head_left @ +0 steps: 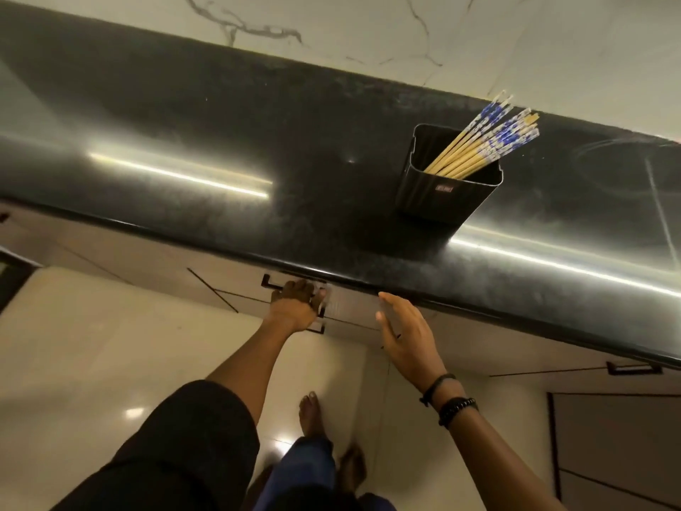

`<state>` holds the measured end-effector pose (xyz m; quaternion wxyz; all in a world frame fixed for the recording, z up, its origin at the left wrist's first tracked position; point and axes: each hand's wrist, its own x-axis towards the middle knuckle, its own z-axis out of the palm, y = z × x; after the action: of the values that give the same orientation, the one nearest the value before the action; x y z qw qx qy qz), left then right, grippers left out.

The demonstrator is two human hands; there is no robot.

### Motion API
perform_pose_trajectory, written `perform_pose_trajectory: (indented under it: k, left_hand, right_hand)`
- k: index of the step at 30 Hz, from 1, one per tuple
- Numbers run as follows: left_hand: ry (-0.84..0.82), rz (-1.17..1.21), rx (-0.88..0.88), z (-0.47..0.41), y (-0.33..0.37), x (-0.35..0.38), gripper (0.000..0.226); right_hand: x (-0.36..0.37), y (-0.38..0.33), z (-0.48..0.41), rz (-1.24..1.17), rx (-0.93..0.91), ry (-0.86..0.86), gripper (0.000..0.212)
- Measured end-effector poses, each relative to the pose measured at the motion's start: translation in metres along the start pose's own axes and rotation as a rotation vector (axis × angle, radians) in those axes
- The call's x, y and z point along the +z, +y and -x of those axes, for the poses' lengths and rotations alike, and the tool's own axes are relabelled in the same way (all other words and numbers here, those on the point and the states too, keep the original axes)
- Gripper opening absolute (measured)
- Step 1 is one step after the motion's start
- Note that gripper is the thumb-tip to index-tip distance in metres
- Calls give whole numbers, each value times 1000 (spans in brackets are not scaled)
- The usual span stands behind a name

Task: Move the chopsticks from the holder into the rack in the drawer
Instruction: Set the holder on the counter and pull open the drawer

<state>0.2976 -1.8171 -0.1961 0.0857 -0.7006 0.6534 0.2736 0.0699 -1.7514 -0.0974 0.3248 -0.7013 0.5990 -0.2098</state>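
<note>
A black rectangular holder [447,193] stands on the dark counter at the right. Several bamboo chopsticks [482,142] with blue-and-white patterned tops lean out of it toward the upper right. Below the counter edge, my left hand [294,304] is closed around the dark bar handle [269,284] of a pale drawer [350,311]. The drawer shows only a narrow gap, and its inside and any rack are hidden. My right hand [405,330] hovers flat and empty just right of the drawer front, fingers spread, with dark bracelets on the wrist.
The glossy black counter [221,142] spans the view, backed by a white marble wall [368,24]. Another cabinet handle [632,368] sits lower right. My bare feet [311,411] stand on the shiny cream floor.
</note>
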Motion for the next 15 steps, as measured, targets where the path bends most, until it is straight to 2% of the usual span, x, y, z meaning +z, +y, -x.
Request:
perform_pose_trajectory:
  k: [2, 6, 11, 15]
  left_hand:
    - [9, 5, -15, 11, 0, 5, 60]
    - [79, 173, -65, 53, -10, 17, 72]
    - [71, 150, -84, 125, -19, 35, 66]
    - [15, 221, -15, 165, -28, 34, 64]
  right_hand:
    - [2, 7, 5, 15, -2, -30, 41]
    - [12, 14, 10, 2, 19, -30, 41]
    - [37, 18, 20, 132, 55, -146, 42]
    - [52, 24, 34, 205, 105, -148, 41]
